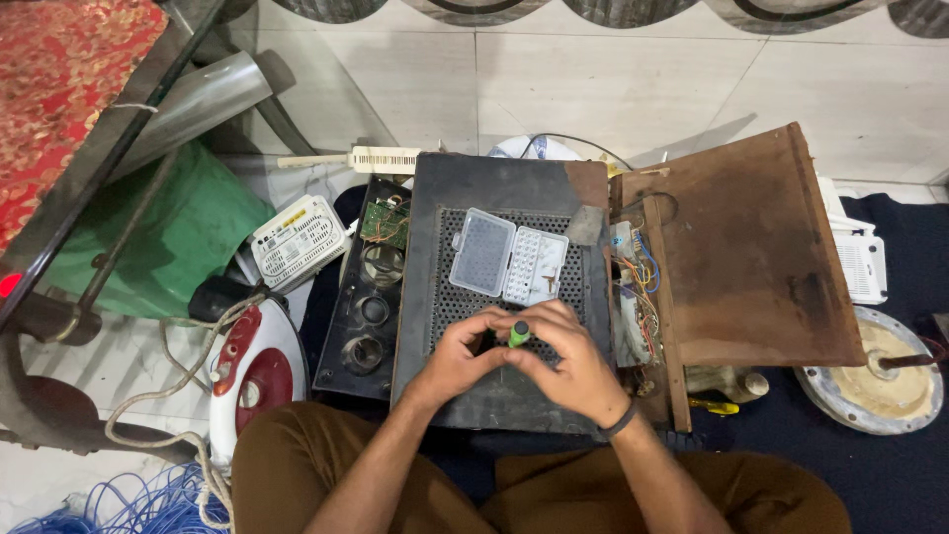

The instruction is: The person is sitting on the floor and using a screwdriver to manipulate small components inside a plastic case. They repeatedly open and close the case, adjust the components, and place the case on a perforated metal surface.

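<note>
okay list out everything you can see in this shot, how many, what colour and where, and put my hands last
Screwdriver: one, green handle with a black end, between both hands.
Bit case: one, clear plastic, lying open on the metal housing.
Metal housing: one, black with a perforated panel, centre, in front of the lap.
Rusty panel: one, brown, right of the housing.
Wiring: one bundle, mixed colours, between housing and panel.
Router: one, white, on the left.
Clothes iron: one, red and white, lower left.
Cable: one tangle, blue, bottom left corner.
Round plate: one, cream and grey, far right.
Left hand: on the screwdriver.
Right hand: on the screwdriver.
</note>
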